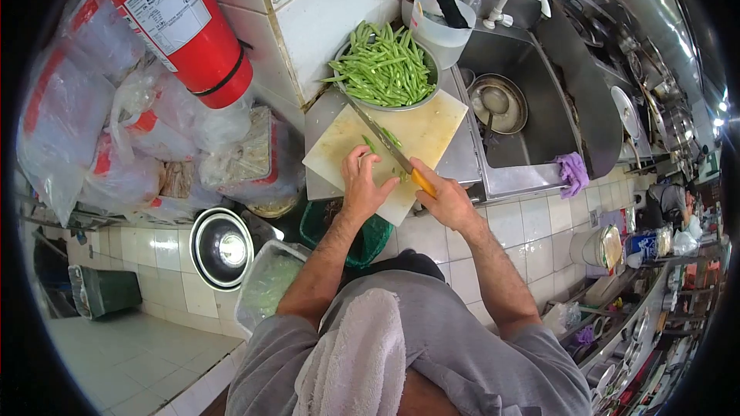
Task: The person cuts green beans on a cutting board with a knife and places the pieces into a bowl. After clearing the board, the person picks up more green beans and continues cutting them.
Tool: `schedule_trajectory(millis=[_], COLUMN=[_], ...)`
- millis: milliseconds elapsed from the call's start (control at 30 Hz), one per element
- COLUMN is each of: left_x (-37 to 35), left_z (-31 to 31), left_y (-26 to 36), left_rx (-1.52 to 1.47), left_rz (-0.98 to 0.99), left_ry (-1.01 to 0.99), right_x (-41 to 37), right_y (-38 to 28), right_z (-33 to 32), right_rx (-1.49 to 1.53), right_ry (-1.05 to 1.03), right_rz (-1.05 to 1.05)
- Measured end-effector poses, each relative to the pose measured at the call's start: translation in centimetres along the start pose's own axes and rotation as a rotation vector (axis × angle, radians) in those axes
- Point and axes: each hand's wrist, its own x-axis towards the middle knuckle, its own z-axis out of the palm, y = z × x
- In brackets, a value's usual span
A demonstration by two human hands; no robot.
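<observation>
My right hand is wrapped round the orange-yellow handle of a knife. Its long blade lies diagonally across a pale cutting board, with the tip towards the bowl. My left hand rests on the board left of the blade, thumb apart from the bent fingers, and I see nothing held in it. A small green bean piece lies just beyond those fingertips. Another cut piece is beside the blade. Behind the board, a metal bowl is heaped with green beans.
To the right is a steel sink holding a pan with a ladle in it. A purple cloth hangs on its edge. A red fire extinguisher juts in at upper left. Below the board stands a green basket.
</observation>
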Motion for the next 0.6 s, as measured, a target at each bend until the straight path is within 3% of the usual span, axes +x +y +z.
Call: schedule_trajectory(millis=[133, 300, 433, 500, 533, 600], left_x=[0.0, 0.9, 2.7, 3.2, 3.3, 4.1], left_z=[0.0, 2.0, 3.4, 4.1, 4.5, 6.1], left_y=[2.0, 3.6, 2.5, 2.3, 2.1, 2.3], left_rx=[0.026, 0.398, 0.445, 0.366, 0.28, 0.257], left_rz=[-0.066, -0.21, -0.288, -0.298, -0.297, -0.368], left_ry=[0.026, -0.132, -0.047, 0.03, 0.094, 0.174], right_x=[-0.7, -2.8, -3.2, -2.6, -2.1, -1.0], right_y=[0.9, 4.7, 9.4, 10.5, 11.1, 12.3], right_z=[-2.4, -6.4, -7.9, -8.4, -8.3, -7.7], right_rx=[-0.037, -0.103, -0.139, 0.108, 0.11, 0.517], right_ry=[-0.087, -0.203, -0.169, -0.325, -0.338, -0.486], right_rz=[0.004, 0.071, -0.056, 0.131, 0.12, 0.331])
